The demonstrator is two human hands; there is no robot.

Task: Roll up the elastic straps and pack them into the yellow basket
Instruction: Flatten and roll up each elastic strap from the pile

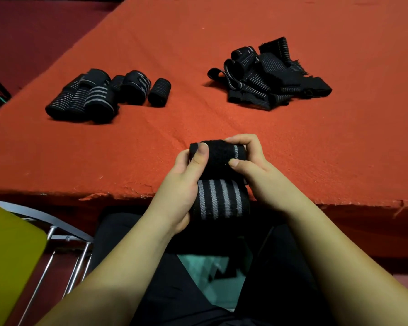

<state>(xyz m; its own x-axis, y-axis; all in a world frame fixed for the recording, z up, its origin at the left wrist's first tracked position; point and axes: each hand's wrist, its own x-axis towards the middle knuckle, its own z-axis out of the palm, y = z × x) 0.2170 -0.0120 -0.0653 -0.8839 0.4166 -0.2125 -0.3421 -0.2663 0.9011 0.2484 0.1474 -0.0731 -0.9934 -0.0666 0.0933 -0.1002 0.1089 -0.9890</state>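
Fingers (239,141) of my right hand (257,170) curl over the top of the strap (218,158) while its thumb presses the near face of the roll; my left hand (181,184) grips the other end, thumb laid flat across the black fuzzy patch. Both hands are closed on this one strap, low in the middle of the frame, just above the near edge of the red table (292,137). I hold it at both ends, I judge, so the coil stays tight and square as it turns. Its unrolled tail (219,201), grey-striped, hangs down off the edge toward my lap, which keeps it straight and feeding into the roll.

At centre left lies the finished group of rolled straps (99,95), set side by side and touching, well apart from the loose heap of unrolled straps (269,78) at upper right. Keeping the two piles separate tells me what is done and what is left.

At lower left a yellow shape (10,255) sits on a metal frame (68,236); it may be the basket, but I cannot tell from this corner of it. No roll appears to be in it, so packing looks not yet begun, and the heap suggests roughly half the rolling remains.
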